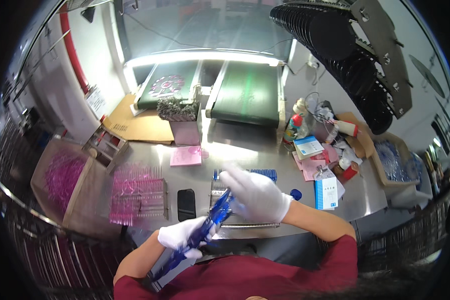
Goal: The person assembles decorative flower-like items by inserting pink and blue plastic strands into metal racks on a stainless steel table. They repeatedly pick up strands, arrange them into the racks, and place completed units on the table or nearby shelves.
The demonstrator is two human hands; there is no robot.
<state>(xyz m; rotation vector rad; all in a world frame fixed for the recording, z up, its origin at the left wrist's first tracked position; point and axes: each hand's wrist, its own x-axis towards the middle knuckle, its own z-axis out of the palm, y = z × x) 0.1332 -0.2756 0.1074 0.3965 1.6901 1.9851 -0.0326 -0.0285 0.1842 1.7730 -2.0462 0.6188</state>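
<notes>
Left hand, white-gloved: closed around a blue bundle, which is held aslant before the maroon shirt, above the near edge of the worktop. Right hand, white-gloved: placed at the bundle's upper end, fingers blurred; whether it is gripped there cannot be told.

Behind the right hand: metal rack with blue pieces, its middle largely hidden by glove and bundle. Just right of it: small dark-blue round object.

To the left: black phone, laid flat; pink pieces in a rack; bin filled with pink strands.

Farther back: pink pad; metal box topped with a dark bristly mass; cardboard sheet; two green belts, left and right.

To the right: red-capped bottle; blue-and-white booklet; mixed clutter around them; tub of blue and clear material. Upper right: black stacked discs, overhanging the worktop's far side.
</notes>
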